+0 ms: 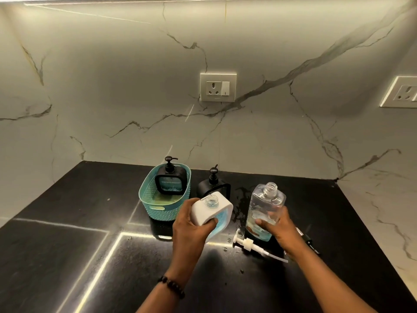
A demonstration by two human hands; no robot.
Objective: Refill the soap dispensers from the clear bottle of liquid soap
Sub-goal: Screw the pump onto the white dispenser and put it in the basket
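Observation:
My left hand (191, 229) grips a white square soap dispenser (209, 208) with its neck uncapped, held tilted above the black counter. My right hand (279, 229) grips the clear bottle of liquid soap (264, 204), which stands upright with its cap off and holds a little blue liquid at the bottom. Between the two lies the white pump head (250, 243) with its tube, flat on the counter. A black dispenser (170, 180) stands in a teal basket (158, 206). Behind the white one stands a second black dispenser (214, 184).
The black counter (90, 233) meets a marble wall at the back and right. A wet patch (242, 195) spreads between the dispensers and the clear bottle. A dark object (308, 241) lies behind my right wrist. Power sockets (218, 87) sit on the wall.

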